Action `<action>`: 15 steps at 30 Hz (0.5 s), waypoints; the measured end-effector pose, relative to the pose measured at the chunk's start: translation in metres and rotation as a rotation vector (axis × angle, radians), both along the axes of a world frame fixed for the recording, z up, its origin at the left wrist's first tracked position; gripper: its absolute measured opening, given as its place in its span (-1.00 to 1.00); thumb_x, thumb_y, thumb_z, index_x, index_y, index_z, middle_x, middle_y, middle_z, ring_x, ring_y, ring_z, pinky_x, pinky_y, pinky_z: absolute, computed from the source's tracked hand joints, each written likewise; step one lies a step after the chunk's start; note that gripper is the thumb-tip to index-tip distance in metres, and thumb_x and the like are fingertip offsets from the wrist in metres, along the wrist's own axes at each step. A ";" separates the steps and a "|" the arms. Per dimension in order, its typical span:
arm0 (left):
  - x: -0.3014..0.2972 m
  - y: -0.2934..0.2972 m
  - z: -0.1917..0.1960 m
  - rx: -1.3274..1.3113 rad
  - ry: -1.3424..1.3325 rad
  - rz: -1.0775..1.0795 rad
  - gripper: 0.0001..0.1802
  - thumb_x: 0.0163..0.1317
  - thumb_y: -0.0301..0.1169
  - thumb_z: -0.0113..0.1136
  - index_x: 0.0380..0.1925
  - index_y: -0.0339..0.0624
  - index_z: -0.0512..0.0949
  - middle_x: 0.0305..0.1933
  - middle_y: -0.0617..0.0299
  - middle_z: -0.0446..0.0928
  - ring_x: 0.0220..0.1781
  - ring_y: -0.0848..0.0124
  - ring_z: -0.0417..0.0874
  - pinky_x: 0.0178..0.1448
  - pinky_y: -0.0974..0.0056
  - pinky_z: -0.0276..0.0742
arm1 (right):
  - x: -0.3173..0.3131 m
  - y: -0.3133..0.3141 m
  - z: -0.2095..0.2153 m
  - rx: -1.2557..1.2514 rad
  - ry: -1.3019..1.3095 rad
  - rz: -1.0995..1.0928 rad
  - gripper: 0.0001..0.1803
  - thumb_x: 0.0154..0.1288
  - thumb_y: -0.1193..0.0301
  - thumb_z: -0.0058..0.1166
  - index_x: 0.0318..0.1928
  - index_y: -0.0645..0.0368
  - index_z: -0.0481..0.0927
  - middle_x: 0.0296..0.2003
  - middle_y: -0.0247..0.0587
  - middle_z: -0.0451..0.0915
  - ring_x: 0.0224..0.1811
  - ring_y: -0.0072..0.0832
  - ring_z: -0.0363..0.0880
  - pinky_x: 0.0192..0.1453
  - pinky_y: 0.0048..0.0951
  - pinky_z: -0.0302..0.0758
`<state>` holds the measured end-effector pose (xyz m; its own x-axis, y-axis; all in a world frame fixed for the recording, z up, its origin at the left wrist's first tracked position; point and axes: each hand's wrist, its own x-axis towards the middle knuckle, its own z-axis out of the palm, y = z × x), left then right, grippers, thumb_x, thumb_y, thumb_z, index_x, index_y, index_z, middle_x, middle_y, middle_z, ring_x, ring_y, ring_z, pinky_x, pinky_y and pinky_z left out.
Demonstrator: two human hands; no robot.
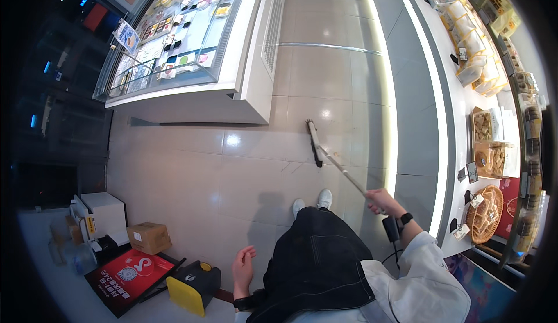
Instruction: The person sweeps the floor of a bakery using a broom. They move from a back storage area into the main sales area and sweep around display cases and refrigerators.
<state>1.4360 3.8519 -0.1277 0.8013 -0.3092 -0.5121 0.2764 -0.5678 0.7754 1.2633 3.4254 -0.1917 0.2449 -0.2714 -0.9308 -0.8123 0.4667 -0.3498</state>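
Gripping the broom (325, 154) by its thin handle, the right hand (381, 200) is closed around it; brush head rests on the tiled floor (232, 172) ahead of the white shoes (314, 202). Left hand (243, 265) hangs loose, fingers spread, holding nothing, near a yellow-and-black box (195, 285).

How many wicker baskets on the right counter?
1: a round brown wicker basket on the white counter, beside the right hand gripping the broom handle. Others may be hidden.

Glossy tile floor (244, 172) w/ broom head (314, 143), cardboard box (149, 237), red sign (129, 273) on it.
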 end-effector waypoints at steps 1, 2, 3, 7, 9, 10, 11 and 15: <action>0.000 -0.003 0.000 -0.017 -0.020 0.010 -0.76 0.29 -0.47 -0.15 -0.14 -0.28 0.47 -0.25 0.13 0.55 -0.20 0.43 0.57 -0.07 0.38 0.43 | 0.002 0.007 0.012 0.053 -0.037 0.021 -0.68 0.28 0.34 -0.15 -0.03 0.24 0.43 -0.63 -0.30 0.40 -0.75 -0.66 0.28 -0.72 -0.60 0.29; -0.001 -0.005 0.000 0.021 -0.006 0.023 -0.76 0.29 -0.47 -0.15 -0.14 -0.28 0.47 -0.25 0.13 0.55 -0.20 0.43 0.56 -0.07 0.38 0.43 | 0.004 0.014 0.022 0.138 -0.105 0.038 -0.66 0.29 0.33 -0.15 0.01 0.23 0.42 -0.64 -0.33 0.39 -0.74 -0.66 0.27 -0.72 -0.60 0.27; -0.001 -0.007 0.001 0.041 -0.011 0.030 -0.76 0.29 -0.46 -0.15 -0.14 -0.28 0.47 -0.25 0.13 0.55 -0.20 0.43 0.56 -0.07 0.38 0.43 | 0.005 0.019 0.030 0.161 -0.090 0.036 -0.68 0.29 0.32 -0.15 -0.02 0.23 0.43 -0.64 -0.34 0.38 -0.74 -0.67 0.26 -0.72 -0.61 0.27; 0.002 -0.018 0.001 0.099 0.002 0.027 -0.76 0.29 -0.46 -0.14 -0.14 -0.29 0.47 -0.26 0.14 0.55 -0.20 0.44 0.56 -0.07 0.39 0.43 | 0.014 0.039 0.021 0.425 -0.109 -0.005 -0.74 0.30 0.30 -0.14 -0.13 0.21 0.45 -0.65 -0.36 0.37 -0.75 -0.70 0.25 -0.73 -0.64 0.25; 0.002 -0.026 0.005 0.083 0.004 0.025 -0.77 0.29 -0.46 -0.14 -0.15 -0.30 0.47 -0.26 0.15 0.56 -0.21 0.45 0.55 -0.06 0.39 0.42 | 0.026 0.051 -0.010 0.518 -0.102 -0.007 -0.80 0.29 0.32 -0.12 -0.25 0.21 0.45 -0.66 -0.36 0.37 -0.77 -0.72 0.23 -0.75 -0.67 0.23; 0.001 -0.030 0.007 0.089 0.004 0.024 -0.77 0.30 -0.46 -0.14 -0.15 -0.30 0.47 -0.26 0.16 0.56 -0.21 0.46 0.55 -0.06 0.39 0.42 | 0.032 0.058 -0.031 0.488 -0.082 0.036 -0.80 0.29 0.33 -0.11 -0.27 0.21 0.45 -0.66 -0.36 0.37 -0.78 -0.72 0.23 -0.76 -0.66 0.23; 0.000 -0.034 0.010 0.091 -0.003 0.011 -0.77 0.30 -0.46 -0.14 -0.15 -0.30 0.47 -0.26 0.16 0.56 -0.21 0.46 0.55 -0.06 0.39 0.42 | 0.038 0.065 -0.053 0.473 -0.065 0.070 -0.81 0.29 0.33 -0.11 -0.29 0.21 0.45 -0.67 -0.36 0.37 -0.79 -0.72 0.22 -0.76 -0.66 0.22; -0.012 -0.033 0.022 0.155 -0.023 0.012 -0.77 0.30 -0.45 -0.14 -0.15 -0.30 0.47 -0.27 0.16 0.56 -0.22 0.47 0.55 -0.06 0.39 0.42 | 0.019 0.057 -0.104 0.597 -0.044 -0.035 -0.84 0.26 0.36 -0.07 -0.38 0.19 0.43 -0.66 -0.31 0.41 -0.81 -0.71 0.22 -0.78 -0.65 0.20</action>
<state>1.4243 3.8190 -0.1060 0.8166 -0.2187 -0.5341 0.2666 -0.6778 0.6851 1.2822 3.4822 -0.2956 0.2872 0.2868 -0.9139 -0.7835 0.6193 -0.0518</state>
